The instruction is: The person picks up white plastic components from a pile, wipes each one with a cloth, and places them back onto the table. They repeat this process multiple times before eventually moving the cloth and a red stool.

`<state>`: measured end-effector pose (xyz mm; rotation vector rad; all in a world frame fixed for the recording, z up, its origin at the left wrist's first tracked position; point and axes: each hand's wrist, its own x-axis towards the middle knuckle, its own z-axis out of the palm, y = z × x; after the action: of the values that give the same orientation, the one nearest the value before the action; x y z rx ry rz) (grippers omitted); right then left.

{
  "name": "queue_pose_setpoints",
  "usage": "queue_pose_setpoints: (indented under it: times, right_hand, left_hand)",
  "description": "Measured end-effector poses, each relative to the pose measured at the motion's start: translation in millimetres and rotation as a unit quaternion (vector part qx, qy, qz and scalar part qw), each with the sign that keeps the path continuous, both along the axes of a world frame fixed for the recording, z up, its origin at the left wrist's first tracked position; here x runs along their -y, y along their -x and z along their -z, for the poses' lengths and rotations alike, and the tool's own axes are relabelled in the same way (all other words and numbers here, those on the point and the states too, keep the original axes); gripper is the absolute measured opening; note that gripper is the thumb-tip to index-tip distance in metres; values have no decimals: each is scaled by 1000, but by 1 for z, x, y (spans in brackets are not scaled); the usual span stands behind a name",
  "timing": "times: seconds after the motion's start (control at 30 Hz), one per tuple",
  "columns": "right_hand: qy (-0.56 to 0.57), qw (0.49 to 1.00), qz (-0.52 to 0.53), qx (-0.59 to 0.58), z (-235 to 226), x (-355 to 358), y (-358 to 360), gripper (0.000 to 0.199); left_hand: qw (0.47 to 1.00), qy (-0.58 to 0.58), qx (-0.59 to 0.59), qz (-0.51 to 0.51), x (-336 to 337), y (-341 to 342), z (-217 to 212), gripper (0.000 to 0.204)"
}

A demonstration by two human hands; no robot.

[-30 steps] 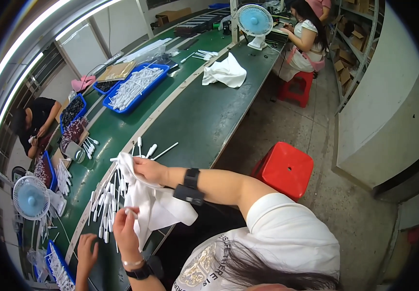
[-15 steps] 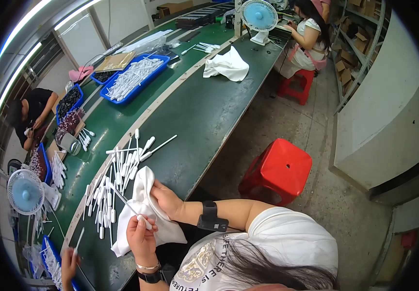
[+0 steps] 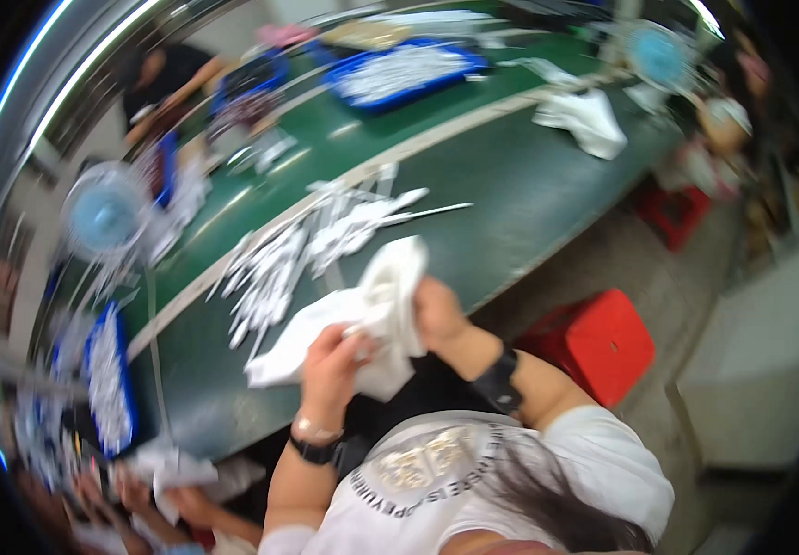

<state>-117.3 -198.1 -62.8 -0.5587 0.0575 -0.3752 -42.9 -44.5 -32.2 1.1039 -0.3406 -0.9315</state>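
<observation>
Over the table's near edge, my left hand is closed, with the white end of a thin white stick with a thick handle between its fingertips; blur and the cloth hide most of that stick. My right hand grips a bunched white cloth, its fingers partly hidden behind the folds. The cloth drapes across both hands and hangs down toward my lap. Just beyond it, a loose pile of similar white sticks lies on the dark green table.
Another white cloth lies farther right on the table. Blue trays of white sticks stand at the back and at the left. Two fans and a red stool are around. Co-workers' hands work at lower left.
The whole view has swung and blurred, shifting the table and the pile. Both hands keep their holds; the stick, clear before, now shows only in part. More co-workers' hands appear at lower left.
</observation>
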Motion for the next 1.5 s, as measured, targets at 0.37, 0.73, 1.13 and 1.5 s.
queue_pose_setpoints:
  times: [0.37,0.73,1.13,1.5]
  right_hand:
    - [31,998,19,-59,-4,-7,-2,34]
    - [56,990,72,-109,-20,-16,-4,33]
    - [214,964,12,-158,-10,-25,18,23]
    - [152,976,118,-101,-31,-17,-1,23]
  left_hand:
    - [1000,23,-14,-5,-13,-4,7,14]
    - [998,46,8,32,-12,4,-13,16]
    - [869,-93,476,-96,9,9,8,15]
    - [857,-122,492,-89,-7,20,-7,20]
